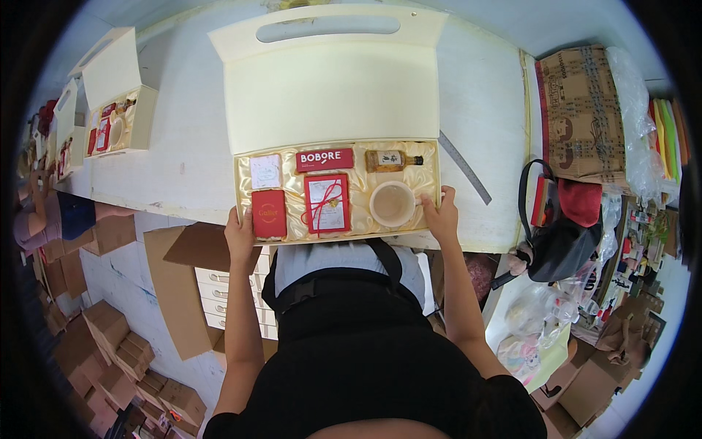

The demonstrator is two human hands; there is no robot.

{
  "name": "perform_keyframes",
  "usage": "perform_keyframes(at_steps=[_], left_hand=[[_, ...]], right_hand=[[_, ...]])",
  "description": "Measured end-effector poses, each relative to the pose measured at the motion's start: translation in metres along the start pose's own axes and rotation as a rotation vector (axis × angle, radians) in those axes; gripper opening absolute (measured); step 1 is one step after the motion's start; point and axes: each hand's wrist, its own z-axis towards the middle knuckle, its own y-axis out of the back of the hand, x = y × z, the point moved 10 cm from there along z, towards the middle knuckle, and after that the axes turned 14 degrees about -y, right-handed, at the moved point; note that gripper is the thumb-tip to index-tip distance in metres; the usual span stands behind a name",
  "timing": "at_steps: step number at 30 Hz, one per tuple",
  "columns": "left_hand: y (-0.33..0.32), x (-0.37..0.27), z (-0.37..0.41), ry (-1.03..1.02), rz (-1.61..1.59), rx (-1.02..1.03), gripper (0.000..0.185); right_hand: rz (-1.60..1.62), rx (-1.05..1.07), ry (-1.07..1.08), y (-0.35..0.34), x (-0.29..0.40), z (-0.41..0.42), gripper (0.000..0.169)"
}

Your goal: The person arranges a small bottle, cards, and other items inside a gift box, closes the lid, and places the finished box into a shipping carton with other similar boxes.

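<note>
A cream gift box [334, 99] lies open before me at the table's front edge, its lid with a handle slot tipped back. My left hand [240, 233] grips the tray part's left front corner. My right hand [440, 217] holds its right side, fingers near the mug's handle. In the yellow satin lining sit a small whitish box [265, 171], a red slim box [324, 159], a small glass bottle [392, 161] with a dark cap, a red square box [269, 213], a red-framed card box [327, 204] tied with red cord, and a pale mug [392, 203].
A metal ruler [465, 167] lies right of the box. Similar filled gift boxes [122, 123] stand open at the left, near another person's arm [37, 189]. A large carton [581, 115] and a black bag [565, 249] are at the right. An open carton [178, 291] holds stacked cream boxes below.
</note>
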Motion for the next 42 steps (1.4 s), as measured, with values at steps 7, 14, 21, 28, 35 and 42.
perform_keyframes(at_steps=[7, 14, 21, 28, 35, 42], left_hand=[[0.027, -0.064, -0.014, -0.242, -0.077, -0.325, 0.031], [0.022, -0.068, -0.02, -0.402, 0.192, -0.141, 0.022], [0.019, -0.068, -0.015, -0.445, 0.224, -0.138, 0.018], [0.017, -0.065, -0.012, -0.449, 0.194, -0.148, 0.009], [0.015, -0.068, -0.012, -0.452, 0.175, -0.151, 0.008], [0.014, -0.07, -0.013, -0.472, 0.116, -0.159, 0.008]], right_hand=[[0.18, -0.081, 0.132, 0.041, 0.029, -0.026, 0.039], [-0.176, -0.138, 0.418, 0.04, 0.045, -0.047, 0.026], [-0.224, -0.185, 0.311, 0.029, 0.044, -0.029, 0.015], [-0.157, -0.128, 0.366, 0.027, 0.055, -0.03, 0.011], [-0.066, -0.19, 0.397, 0.048, 0.055, -0.037, 0.033], [-0.556, -0.209, 0.435, 0.034, 0.061, -0.063, 0.034]])
